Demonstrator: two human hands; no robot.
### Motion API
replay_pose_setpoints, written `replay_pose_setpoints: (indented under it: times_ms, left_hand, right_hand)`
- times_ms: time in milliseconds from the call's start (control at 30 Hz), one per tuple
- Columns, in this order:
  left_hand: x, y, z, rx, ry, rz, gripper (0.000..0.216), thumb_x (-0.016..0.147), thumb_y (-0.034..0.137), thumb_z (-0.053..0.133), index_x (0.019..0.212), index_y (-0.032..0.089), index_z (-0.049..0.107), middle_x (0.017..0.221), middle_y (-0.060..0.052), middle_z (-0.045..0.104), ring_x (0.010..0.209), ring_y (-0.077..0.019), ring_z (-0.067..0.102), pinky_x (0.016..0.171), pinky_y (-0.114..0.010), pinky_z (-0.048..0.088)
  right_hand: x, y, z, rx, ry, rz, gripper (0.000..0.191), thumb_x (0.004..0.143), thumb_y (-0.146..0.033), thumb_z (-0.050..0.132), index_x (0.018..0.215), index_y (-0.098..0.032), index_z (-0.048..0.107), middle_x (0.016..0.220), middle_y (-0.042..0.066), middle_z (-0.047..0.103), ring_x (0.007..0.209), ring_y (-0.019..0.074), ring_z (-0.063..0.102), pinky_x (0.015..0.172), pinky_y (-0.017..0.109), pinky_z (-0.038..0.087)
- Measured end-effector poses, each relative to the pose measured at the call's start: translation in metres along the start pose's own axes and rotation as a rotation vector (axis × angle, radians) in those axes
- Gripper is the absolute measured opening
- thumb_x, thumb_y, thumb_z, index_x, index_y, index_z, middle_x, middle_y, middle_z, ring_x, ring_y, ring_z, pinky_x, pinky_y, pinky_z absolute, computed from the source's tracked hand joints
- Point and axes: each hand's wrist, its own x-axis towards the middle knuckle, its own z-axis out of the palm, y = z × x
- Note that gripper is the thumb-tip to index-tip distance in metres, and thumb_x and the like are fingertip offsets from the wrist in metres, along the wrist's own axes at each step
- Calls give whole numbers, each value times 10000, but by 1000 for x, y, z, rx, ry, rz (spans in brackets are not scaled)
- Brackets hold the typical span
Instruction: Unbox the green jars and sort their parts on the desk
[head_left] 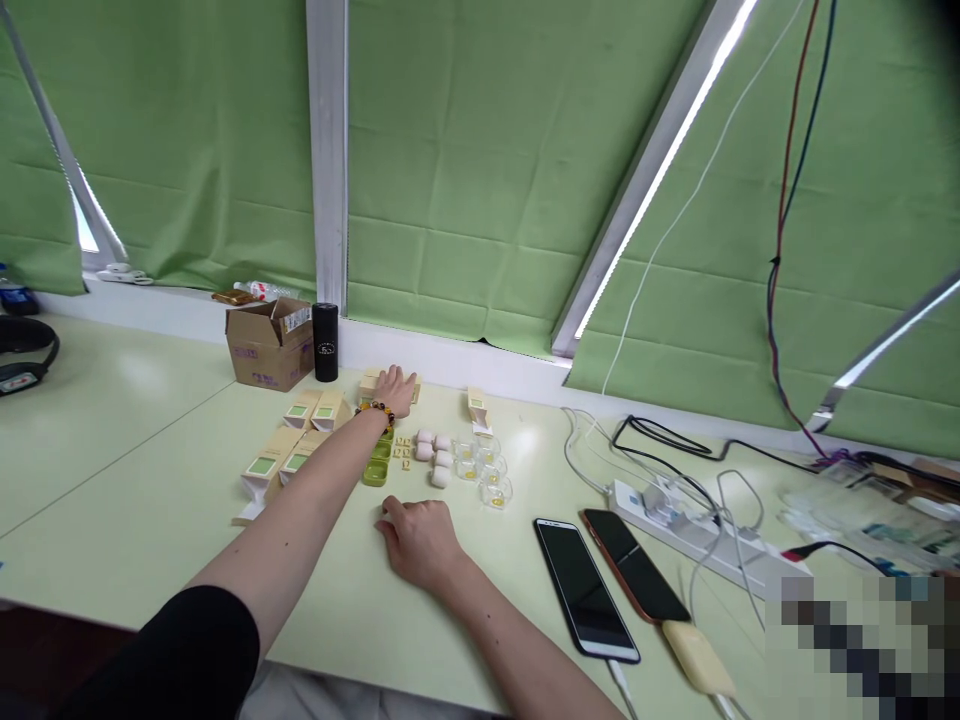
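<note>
My left hand (396,390) reaches to the back of the table, fingers spread over a cream paper box with a green label (369,384). A beaded bracelet is on that wrist. Below it lies a green compartment tray (376,470), its far part hidden by the wrist. Small yellow pieces (402,450), white rounded jars or caps (441,460) and clear little cups with yellow bottoms (495,490) sit to the tray's right. My right hand (421,540) rests on the table in front of them, fingers curled, with nothing visible in it.
More cream boxes (262,460) stand left of my left forearm; another (478,408) stands at the back. Behind are a cardboard carton (270,345) and a black bottle (325,342). Two phones (585,590) (634,565), a power strip (690,535) and cables lie right.
</note>
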Motion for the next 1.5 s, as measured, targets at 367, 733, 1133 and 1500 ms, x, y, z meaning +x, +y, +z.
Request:
replay_pose_setpoints:
  times_ms: [367, 733, 1133, 1500]
  left_hand:
    - [-1, 10, -3, -137, 63, 105, 396, 796, 28, 581, 1178, 131, 583, 1174, -197, 670, 1400, -366, 377, 1133, -550, 274]
    - [-16, 16, -41, -610, 193, 75, 386, 857, 226, 696, 1185, 193, 496, 1255, -141, 603, 1123, -280, 579, 973, -431, 475]
    - [-170, 17, -97, -1497, 9, -24, 555, 818, 582, 794, 1143, 223, 522, 1037, -55, 690, 946, -203, 684, 812, -337, 554]
    - [-201, 25, -60, -1541, 34, -167, 602, 746, 596, 858, 1089, 214, 542, 1035, -74, 713, 985, -227, 689, 855, -361, 547]
  right_hand:
    - [0, 0, 1, 1, 13, -10, 188, 997, -336, 515, 1105, -227, 623, 893, 54, 804, 741, 226, 738, 589, 300, 284]
    - [-1, 3, -3, 92, 70, 23, 190, 991, -331, 542, 1097, -231, 663, 919, 53, 809, 754, 204, 730, 616, 283, 319]
    - [10, 25, 4, 808, 469, 217, 166, 920, -290, 509, 1029, -215, 610, 858, 15, 696, 622, 150, 598, 590, 265, 461]
    - [1, 20, -2, 717, 666, -81, 727, 848, -245, 662, 1515, -259, 372, 1471, 143, 521, 1158, 287, 577, 889, 439, 551]
